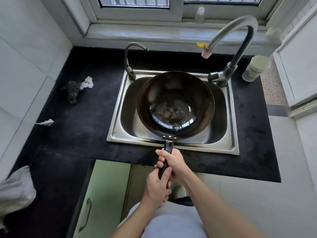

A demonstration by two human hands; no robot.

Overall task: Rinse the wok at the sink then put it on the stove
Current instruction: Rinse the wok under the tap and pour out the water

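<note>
A dark round wok hangs over the steel sink, with a little water and bits of residue at its bottom. Its black handle points toward me. My right hand grips the handle nearer the bowl, and my left hand grips the handle's end just behind it. The tall curved faucet arches from the sink's back right corner, its spout ending above and to the right of the wok. No water runs from it. The stove is not in view.
The sink sits in a black countertop. A dark scrubber and white rag lie at its left, a white cup at the right, a second small tap at the sink's back left. A grey cloth lies at the near left.
</note>
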